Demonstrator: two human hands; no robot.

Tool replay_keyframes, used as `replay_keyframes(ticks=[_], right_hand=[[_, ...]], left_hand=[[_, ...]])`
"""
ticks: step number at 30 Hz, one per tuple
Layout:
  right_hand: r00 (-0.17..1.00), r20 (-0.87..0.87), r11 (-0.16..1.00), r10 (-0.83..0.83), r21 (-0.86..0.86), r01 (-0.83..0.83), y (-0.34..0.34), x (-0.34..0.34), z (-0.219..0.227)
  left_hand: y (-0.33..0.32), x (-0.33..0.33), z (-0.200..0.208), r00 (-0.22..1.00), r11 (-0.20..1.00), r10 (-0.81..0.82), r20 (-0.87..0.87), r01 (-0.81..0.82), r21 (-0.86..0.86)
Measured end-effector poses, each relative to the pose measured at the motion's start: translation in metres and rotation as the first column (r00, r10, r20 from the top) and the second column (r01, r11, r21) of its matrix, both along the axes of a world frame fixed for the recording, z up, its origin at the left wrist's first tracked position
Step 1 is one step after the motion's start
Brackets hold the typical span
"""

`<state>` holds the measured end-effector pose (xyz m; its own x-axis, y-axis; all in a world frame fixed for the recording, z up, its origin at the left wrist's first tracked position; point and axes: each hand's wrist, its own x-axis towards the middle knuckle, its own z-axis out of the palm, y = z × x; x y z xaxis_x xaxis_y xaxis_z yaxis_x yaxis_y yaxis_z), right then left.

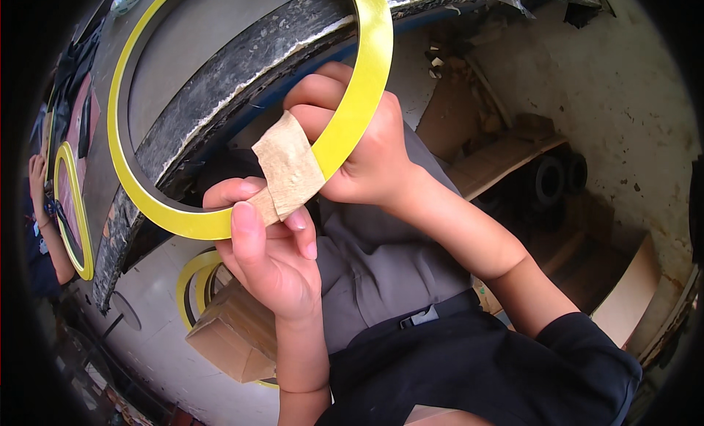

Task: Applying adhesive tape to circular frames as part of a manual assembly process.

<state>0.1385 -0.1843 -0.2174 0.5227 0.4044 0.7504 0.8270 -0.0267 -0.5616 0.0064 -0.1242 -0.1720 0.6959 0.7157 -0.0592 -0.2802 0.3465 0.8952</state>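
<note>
In the head view, your left hand [275,261] pinches the yellow ring [375,52] low down, thumb in front, beside a crinkled piece of brown tape [290,162] stuck across its lower right. Your right hand [378,147] grasps the ring just above that tape, fingers curled; its thumb is hidden. The ring hangs in your hands before the worn table edge [242,77]. Below your left hand sits a cardboard box [231,330], more yellow rings [185,290] beside it. At far left, a co-worker's hand [37,175] is near another yellow hoop [86,253].
</note>
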Motion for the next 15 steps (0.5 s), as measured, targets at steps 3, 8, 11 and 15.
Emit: replay_keyframes(ticks=[3,8,11,15], right_hand=[[0.999,-0.014,0.999,0.033,0.013,-0.033,0.0037,-0.0012,0.0020],[0.997,-0.044,0.998,0.063,-0.027,-0.064,0.0064,0.0000,0.0020],[0.995,-0.062,0.997,0.081,0.022,-0.080,0.0122,-0.0028,0.0051],[0.995,-0.080,0.998,0.052,-0.040,-0.055,0.0059,-0.0018,-0.0016]], left_hand=[[0.0004,0.0016,0.0002,1.000,1.000,0.006,0.001,-0.006,0.001],[0.0017,0.0021,0.0006,0.999,1.000,-0.028,0.019,0.028,0.000],[0.0007,0.0025,0.0018,1.000,1.000,-0.018,0.010,0.018,0.010],[-0.0002,0.0027,-0.0010,0.999,1.000,0.004,-0.037,-0.003,0.026]])
